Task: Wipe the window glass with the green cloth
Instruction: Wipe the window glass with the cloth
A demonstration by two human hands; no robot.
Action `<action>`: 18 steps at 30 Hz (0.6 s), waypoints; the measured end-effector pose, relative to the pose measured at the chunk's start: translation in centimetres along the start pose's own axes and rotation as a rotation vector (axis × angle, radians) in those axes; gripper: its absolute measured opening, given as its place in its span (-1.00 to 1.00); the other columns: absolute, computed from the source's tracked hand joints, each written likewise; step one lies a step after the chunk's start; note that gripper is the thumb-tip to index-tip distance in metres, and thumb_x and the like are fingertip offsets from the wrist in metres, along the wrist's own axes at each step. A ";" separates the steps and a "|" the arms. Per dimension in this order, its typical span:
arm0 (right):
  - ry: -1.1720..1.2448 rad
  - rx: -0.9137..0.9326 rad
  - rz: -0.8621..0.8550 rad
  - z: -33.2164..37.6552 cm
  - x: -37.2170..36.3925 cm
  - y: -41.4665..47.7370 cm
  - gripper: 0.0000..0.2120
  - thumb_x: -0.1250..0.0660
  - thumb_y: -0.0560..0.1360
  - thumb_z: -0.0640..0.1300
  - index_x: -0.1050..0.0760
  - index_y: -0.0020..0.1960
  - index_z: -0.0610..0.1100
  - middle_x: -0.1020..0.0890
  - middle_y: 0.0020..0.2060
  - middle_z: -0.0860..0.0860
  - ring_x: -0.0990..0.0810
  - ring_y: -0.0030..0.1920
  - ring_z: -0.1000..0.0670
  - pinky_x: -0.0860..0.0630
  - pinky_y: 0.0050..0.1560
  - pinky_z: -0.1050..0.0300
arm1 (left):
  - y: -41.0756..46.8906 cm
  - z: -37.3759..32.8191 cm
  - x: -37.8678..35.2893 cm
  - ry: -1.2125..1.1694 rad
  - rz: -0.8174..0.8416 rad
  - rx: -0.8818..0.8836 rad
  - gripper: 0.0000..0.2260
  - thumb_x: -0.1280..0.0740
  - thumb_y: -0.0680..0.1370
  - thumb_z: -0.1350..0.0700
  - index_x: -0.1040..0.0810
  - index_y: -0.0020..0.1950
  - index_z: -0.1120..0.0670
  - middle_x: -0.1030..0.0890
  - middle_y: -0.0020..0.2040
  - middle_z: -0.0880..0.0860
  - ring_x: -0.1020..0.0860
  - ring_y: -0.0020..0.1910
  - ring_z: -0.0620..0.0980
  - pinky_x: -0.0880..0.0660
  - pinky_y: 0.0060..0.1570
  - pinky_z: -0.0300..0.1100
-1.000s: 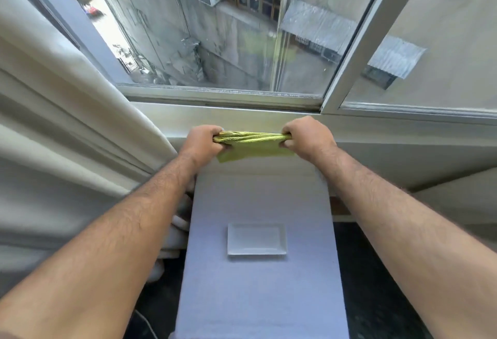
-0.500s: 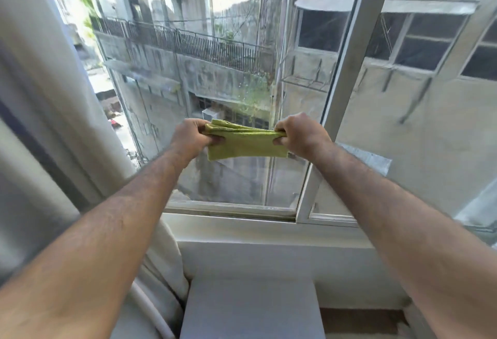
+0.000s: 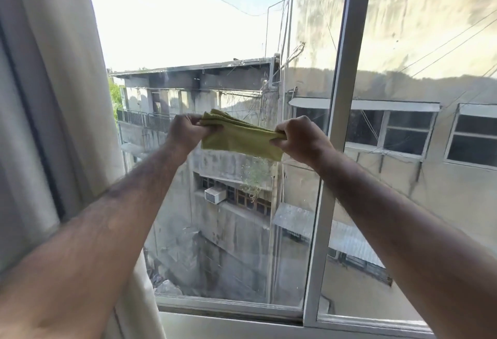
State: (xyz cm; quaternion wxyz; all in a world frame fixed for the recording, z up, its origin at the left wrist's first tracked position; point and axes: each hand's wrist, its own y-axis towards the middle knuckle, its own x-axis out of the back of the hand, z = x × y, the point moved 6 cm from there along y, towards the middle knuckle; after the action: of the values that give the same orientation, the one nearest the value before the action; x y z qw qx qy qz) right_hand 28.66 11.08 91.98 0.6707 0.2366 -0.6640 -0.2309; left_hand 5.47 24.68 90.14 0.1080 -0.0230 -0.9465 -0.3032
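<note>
Before the window glass (image 3: 215, 42), left hand (image 3: 185, 130) and right hand (image 3: 298, 137) pinch the green cloth (image 3: 239, 139) between them.

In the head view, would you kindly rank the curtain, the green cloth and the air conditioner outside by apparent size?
1. Curtain, largest, though nearest the camera.
2. Green cloth, held between both hands.
3. Air conditioner, smallest, but far off across the alley.

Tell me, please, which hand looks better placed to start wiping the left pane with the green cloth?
Probably the left hand. It grips the green cloth by its bunched end, squarely before the left pane. The right hand holds the other end beside the window frame, nearer the neighbouring pane.
</note>
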 end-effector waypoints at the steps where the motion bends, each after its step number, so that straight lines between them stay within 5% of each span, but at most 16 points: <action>1: 0.002 0.022 -0.016 0.3 0.4 0.4 -0.80 -0.45 0.61 -0.06 -0.70 0.11 -0.19 -0.71 -0.20 -0.06 -0.61 -0.26 0.00 -0.37 -0.27 0.31 | 0.8 -1.0 0.4 -0.003 -0.034 -0.003 -0.69 -0.63 0.42 0.08 -0.76 0.10 0.16 -0.77 -0.01 0.14 -0.66 -0.06 0.02 -0.60 -0.06 -0.21; 5: -0.049 0.113 -0.050 1.1 1.2 1.6 -0.70 -0.40 0.64 0.05 -0.68 0.16 -0.18 -0.73 -0.19 -0.05 -0.73 -0.23 -0.03 -0.46 -0.31 0.29 | 3.6 -5.0 1.4 0.124 -0.161 -0.065 -0.65 -0.62 0.43 0.07 -0.73 0.16 0.16 -0.75 0.04 0.11 -0.68 0.05 0.07 -0.60 -0.02 -0.22; 8: -0.084 0.092 -0.204 -1.5 2.3 2.0 -0.52 -0.40 0.63 0.14 -0.59 0.35 -0.22 -0.74 0.19 -0.20 -0.76 0.14 -0.13 -0.68 0.18 0.05 | 5.3 -7.4 1.9 0.301 -0.209 -0.198 -0.66 -0.59 0.48 0.13 -0.71 0.21 0.21 -0.75 0.13 0.23 -0.71 0.11 0.17 -0.60 0.06 -0.15; 12: -0.214 -0.136 -0.483 -8.3 4.4 2.5 -0.26 -0.39 0.61 0.11 -0.28 0.61 -0.29 -0.29 0.61 -0.34 -0.24 0.66 -0.29 -0.22 0.68 -0.17 | 7.1 -8.4 1.9 0.621 -0.324 -0.311 -0.73 -0.51 0.55 0.13 -0.70 0.24 0.15 -0.77 0.09 0.23 -0.73 0.06 0.22 -0.63 0.00 0.01; 14: -0.191 -0.231 -0.522 -11.4 4.2 2.8 -0.11 -0.37 0.62 0.13 -0.04 0.70 -0.30 -0.06 0.70 -0.30 -0.02 0.72 -0.27 -0.10 0.72 -0.21 | 7.7 -8.1 1.4 0.718 -0.399 -0.324 -0.74 -0.50 0.57 0.14 -0.70 0.24 0.12 -0.77 0.08 0.21 -0.73 0.03 0.23 -0.66 0.00 0.10; 18: -0.172 -0.226 -0.546 -14.5 1.8 3.2 0.05 -0.37 0.61 0.21 0.20 0.71 -0.30 0.11 0.72 -0.25 0.05 0.73 -0.22 -0.13 0.72 -0.23 | 9.1 -6.7 -0.9 0.718 -0.425 -0.381 -0.73 -0.43 0.59 0.23 -0.65 0.30 0.16 -0.70 0.16 0.28 -0.70 0.07 0.28 -0.66 0.01 0.12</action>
State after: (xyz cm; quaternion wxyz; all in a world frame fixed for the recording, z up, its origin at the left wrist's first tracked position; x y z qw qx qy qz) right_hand 43.19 12.65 95.33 0.5474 0.3098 -0.6001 -0.4942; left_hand 8.57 28.21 100.42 0.3581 0.2588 -0.7602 -0.4762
